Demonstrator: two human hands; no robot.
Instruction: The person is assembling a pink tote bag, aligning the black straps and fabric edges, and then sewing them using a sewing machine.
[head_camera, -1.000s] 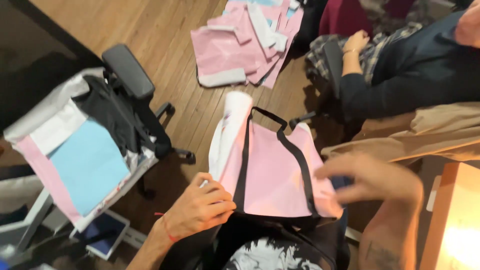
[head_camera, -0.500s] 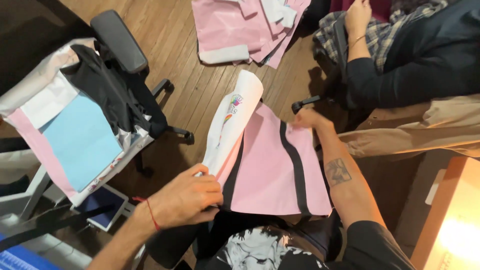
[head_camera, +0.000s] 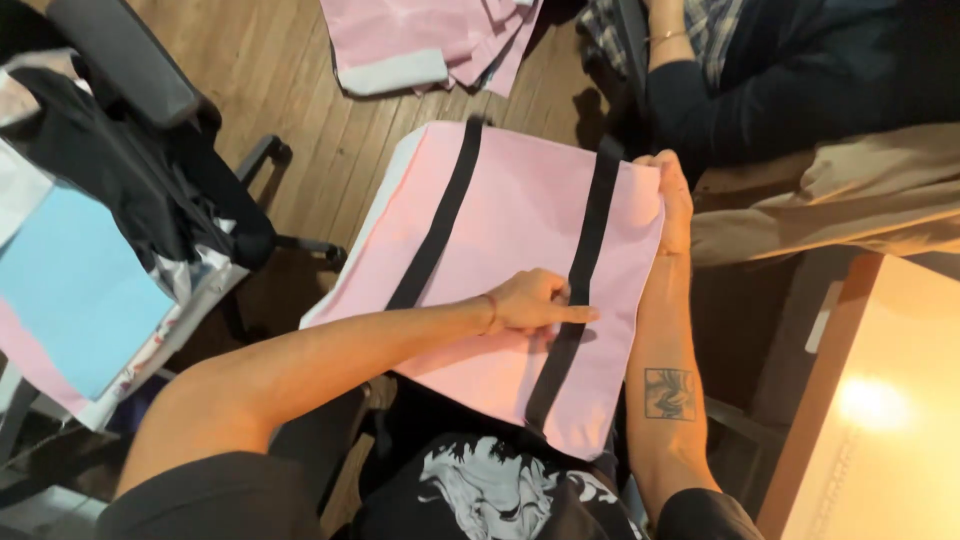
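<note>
While laid flat on the lap, pink bag (head_camera: 510, 230) is smoothed | left hand (head_camera: 535, 300) fingers pressed together on black strap (head_camera: 580, 290) | right hand (head_camera: 672, 200) pinching far right corner | stack of pink bags (head_camera: 430, 40) lies far on floor.

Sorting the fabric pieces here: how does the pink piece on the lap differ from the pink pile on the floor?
The pink piece on the lap is a single layer spread flat; the pink pile on the floor is several pieces overlapped.

The lap piece carries two black straps; the pile shows no straps, only a white band.

The left hand presses the lap piece and the right hand grips its edge; nobody touches the pile.

Both are the same pale pink.
</note>
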